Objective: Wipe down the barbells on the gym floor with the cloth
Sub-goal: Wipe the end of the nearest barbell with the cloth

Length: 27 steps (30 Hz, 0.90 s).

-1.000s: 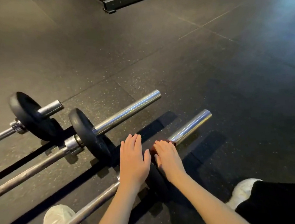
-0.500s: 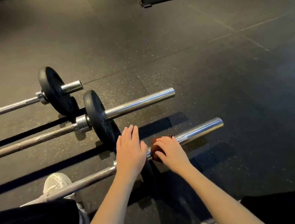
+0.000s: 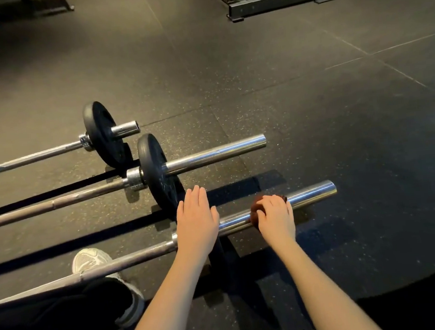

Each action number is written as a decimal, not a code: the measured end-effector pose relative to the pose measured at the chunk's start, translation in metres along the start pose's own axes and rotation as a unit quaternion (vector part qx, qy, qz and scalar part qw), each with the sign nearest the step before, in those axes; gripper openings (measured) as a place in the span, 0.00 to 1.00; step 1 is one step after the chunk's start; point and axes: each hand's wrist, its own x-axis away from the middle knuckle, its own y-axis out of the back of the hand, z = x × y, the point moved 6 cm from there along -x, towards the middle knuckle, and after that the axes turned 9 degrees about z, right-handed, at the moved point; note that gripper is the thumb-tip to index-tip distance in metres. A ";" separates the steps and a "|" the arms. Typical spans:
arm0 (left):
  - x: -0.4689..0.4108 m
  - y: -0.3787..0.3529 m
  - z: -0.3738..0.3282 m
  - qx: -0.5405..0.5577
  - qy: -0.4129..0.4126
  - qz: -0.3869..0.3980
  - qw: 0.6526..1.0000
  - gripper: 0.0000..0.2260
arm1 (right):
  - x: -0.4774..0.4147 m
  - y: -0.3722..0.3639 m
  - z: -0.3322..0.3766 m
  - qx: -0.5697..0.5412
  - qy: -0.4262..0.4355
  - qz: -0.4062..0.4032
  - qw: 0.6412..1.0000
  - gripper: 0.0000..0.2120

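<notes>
Three barbells lie side by side on the dark rubber floor. The nearest barbell (image 3: 310,195) has a chrome sleeve pointing right. My right hand (image 3: 276,217) grips a dark red cloth (image 3: 256,210) wrapped round that sleeve, about midway along it. My left hand (image 3: 196,221) rests flat, fingers straight, on top of the nearest barbell's black plate, which it mostly hides. The middle barbell (image 3: 215,153) and the far barbell (image 3: 41,155) each carry a small black plate.
A black steel rack base (image 3: 284,0) stands on the floor at the back right. My white shoe (image 3: 88,259) sits under the nearest bar's shaft at lower left, my dark trouser leg beside it. Bare rubber floor stretches to the right.
My right hand has slid the cloth to the right along the sleeve, away from the plate. My left hand stays on the plate. The view has shifted.
</notes>
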 end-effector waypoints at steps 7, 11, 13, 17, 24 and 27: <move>0.007 -0.002 -0.009 -0.075 -0.028 0.004 0.997 0.26 | 0.011 -0.016 0.040 0.036 0.085 0.057 0.994 0.14; 0.017 -0.009 -0.021 -0.135 -0.057 0.031 0.989 0.25 | 0.007 0.009 -0.014 -0.013 -0.061 -0.026 0.998 0.15; 0.017 -0.008 -0.021 -0.142 -0.055 0.031 0.988 0.25 | 0.014 -0.003 -0.004 -0.015 -0.079 -0.034 0.996 0.16; 0.014 -0.008 -0.022 -0.148 -0.060 0.024 0.987 0.24 | 0.009 -0.016 0.018 0.016 0.026 0.021 0.999 0.15; 0.013 -0.010 -0.025 -0.181 -0.095 0.038 0.978 0.24 | 0.004 0.012 -0.026 -0.079 -0.117 -0.072 0.987 0.11; 0.009 -0.013 -0.030 -0.211 -0.108 0.045 0.970 0.23 | 0.016 -0.018 0.007 -0.046 -0.022 -0.021 0.998 0.13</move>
